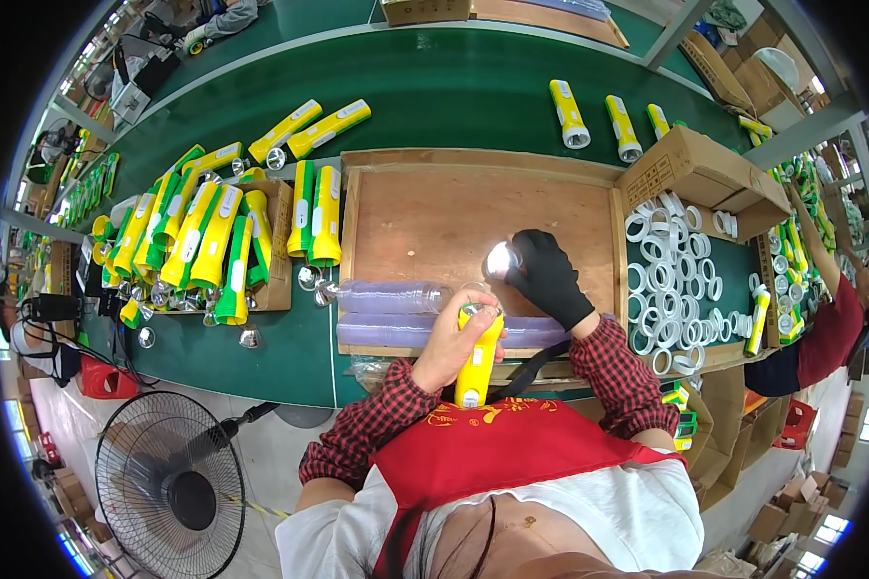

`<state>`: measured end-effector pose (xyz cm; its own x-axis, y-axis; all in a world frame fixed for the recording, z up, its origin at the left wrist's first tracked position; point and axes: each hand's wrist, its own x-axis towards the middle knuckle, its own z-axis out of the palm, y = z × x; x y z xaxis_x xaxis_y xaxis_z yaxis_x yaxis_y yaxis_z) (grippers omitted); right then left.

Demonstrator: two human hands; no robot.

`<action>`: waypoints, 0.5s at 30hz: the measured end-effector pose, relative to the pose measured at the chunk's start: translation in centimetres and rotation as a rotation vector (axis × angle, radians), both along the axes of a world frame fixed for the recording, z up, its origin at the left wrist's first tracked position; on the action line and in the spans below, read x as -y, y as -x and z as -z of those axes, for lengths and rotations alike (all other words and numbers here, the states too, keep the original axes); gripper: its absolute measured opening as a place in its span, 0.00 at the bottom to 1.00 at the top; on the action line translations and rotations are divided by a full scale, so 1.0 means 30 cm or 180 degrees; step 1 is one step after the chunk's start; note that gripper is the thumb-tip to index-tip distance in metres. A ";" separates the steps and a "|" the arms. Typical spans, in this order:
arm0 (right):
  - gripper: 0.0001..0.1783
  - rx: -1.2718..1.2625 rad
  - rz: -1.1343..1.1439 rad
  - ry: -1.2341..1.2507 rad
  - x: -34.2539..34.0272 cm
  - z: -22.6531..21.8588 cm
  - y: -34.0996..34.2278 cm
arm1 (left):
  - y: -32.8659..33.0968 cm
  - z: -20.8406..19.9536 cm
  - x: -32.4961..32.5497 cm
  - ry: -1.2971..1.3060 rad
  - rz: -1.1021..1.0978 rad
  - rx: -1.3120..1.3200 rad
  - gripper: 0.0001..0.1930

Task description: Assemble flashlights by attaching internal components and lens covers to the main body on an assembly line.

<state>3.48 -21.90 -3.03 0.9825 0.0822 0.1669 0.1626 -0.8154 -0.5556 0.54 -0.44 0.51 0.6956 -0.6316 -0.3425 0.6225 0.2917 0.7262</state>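
My bare left hand (444, 347) is wrapped round a yellow flashlight body (475, 372), held upright close to my red apron. In a black glove, my right hand (550, 280) pinches a shiny reflector (499, 261) that glows bright white, just above and right of the flashlight's head. Both hands are over a shallow wooden tray (406, 212). Clear, purplish stacks of round lenses (386, 330) lie along its near side, partly behind my left hand. Whether a wire joins the reflector to the body I cannot make out.
Left of the tray, a cardboard box (278, 280) is heaped with yellow-green flashlights (212, 236), loose reflectors (249, 337) around it. White rings (681, 289) fill the right side beside an open carton (705, 183). More flashlights (570, 116) lie farther back. A fan (169, 482) stands lower left; a co-worker (830, 328) sits right.
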 end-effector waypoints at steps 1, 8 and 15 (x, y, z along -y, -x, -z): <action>0.26 0.0136 -0.0034 0.0026 0.001 0.021 -0.002 | 0.000 -0.003 -0.001 0.0000 0.0003 0.0002 0.16; 0.25 0.0060 -0.0542 -0.1295 -0.013 -0.171 0.068 | 0.002 0.012 -0.014 0.0176 -0.0045 -0.0098 0.19; 0.15 -0.0071 -0.1168 -0.1101 -0.069 -0.231 0.211 | 0.017 -0.013 0.018 0.0213 0.0115 -0.0173 0.20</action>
<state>-2.85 -19.82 3.90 0.9029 0.3665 0.2247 0.3891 -0.4743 -0.7897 0.04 -0.97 0.89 0.6534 -0.6787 -0.3354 0.6715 0.3149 0.6708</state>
